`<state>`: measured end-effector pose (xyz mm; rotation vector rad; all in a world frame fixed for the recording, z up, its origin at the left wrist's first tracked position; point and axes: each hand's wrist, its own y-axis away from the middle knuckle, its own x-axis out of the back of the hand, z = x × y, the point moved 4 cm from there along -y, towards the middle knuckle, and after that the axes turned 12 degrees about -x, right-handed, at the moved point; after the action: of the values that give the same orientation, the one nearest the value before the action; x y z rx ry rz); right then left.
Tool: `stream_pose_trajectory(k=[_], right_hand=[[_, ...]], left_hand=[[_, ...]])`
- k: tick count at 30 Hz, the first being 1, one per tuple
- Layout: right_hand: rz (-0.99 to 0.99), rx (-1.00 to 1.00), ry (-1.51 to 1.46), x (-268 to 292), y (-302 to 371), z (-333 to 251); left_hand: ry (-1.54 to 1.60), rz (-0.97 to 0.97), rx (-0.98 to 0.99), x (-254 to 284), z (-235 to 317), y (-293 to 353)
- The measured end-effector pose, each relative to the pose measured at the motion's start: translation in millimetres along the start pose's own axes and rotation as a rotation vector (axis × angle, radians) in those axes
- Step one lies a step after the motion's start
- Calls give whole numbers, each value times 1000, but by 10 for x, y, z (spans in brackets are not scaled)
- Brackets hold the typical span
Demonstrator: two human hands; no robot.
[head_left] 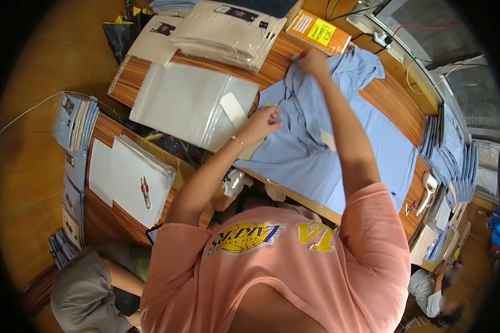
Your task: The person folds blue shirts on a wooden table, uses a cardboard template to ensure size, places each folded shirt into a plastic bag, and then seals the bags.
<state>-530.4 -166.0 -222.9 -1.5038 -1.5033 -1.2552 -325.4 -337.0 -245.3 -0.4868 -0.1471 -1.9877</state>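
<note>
A light blue fabric garment [316,166] lies spread across the wooden table, bunched and wrinkled toward its far end. My left hand [261,125] is closed at the garment's left edge, fingers curled on the cloth. At the far end, my right hand [315,62] reaches over the bunched fabric; its fingers are blurred, so their grip is unclear. A white card strip [233,111] lies beside my left hand on a stack of clear plastic bags [178,102]. A small beige card [328,140] shows on the garment, partly behind my right forearm.
Bagged beige garments [222,33] are stacked at the far left, beside an orange package [318,32]. Thread snips [145,192] rest on white sheets [133,172]. On the right are a white handheld tool [428,191] and folded blue garments [450,147]. Other people sit at both lower sides.
</note>
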Motion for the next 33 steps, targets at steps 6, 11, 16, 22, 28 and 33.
stream_pose_trajectory(k=[6, 11, 16, 22, 28, 33], right_hand=[[103, 94, -419, 1137, -247, 995], [159, -56, -552, 1495, -8, 1276], [63, -115, -739, 1731, 466, 1317], [-66, 215, -792, 2103, 1624, 1176], [-104, -60, -1110, 1744, 3157, 2333], [-197, -730, -1637, 437, 3928, 3026]], left_hand=[[-136, 55, -136, 34, 102, 55], [-287, -73, -55, 39, 64, -14], [-358, -63, -87, -7, 129, -51], [-463, 131, -321, 66, 844, 30], [1045, 36, 573, -629, 387, 759], [1234, 359, 609, -770, 299, 810]])
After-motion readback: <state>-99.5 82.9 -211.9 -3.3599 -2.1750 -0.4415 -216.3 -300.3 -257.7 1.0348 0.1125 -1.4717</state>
